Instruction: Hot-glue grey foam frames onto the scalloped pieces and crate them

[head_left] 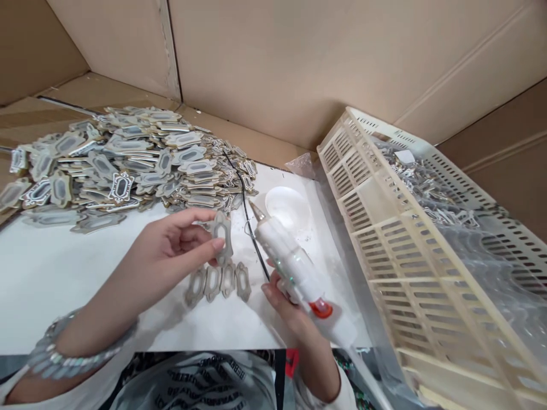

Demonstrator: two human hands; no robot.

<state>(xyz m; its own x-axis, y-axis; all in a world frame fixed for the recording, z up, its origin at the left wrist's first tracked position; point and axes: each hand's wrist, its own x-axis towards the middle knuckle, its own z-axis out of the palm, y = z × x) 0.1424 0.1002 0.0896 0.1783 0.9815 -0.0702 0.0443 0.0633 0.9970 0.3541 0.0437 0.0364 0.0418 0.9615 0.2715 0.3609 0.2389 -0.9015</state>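
Observation:
Between the thumb and fingers of my left hand [179, 245] is a small ornate frame-shaped plaque [223, 236], held upright above the white board. My right hand [288, 304] grips a white hot glue gun [294, 262] with an orange-red part near its rear. The gun's metal nozzle [257, 212] points up and left, apart from the plaque. Just below my left hand, several similar plaques [212, 283] lie side by side in a row on the white board [171, 327]. A black cable [248, 219] runs between the two hands.
A large pile of frame-shaped plaques [128, 156] spreads over the back left. Behind the glue gun sits a white round dish [288, 205]. On the right, a cream plastic crate [376, 239] holds clear plastic and small metallic-looking pieces. Cardboard walls [265, 62] enclose the back.

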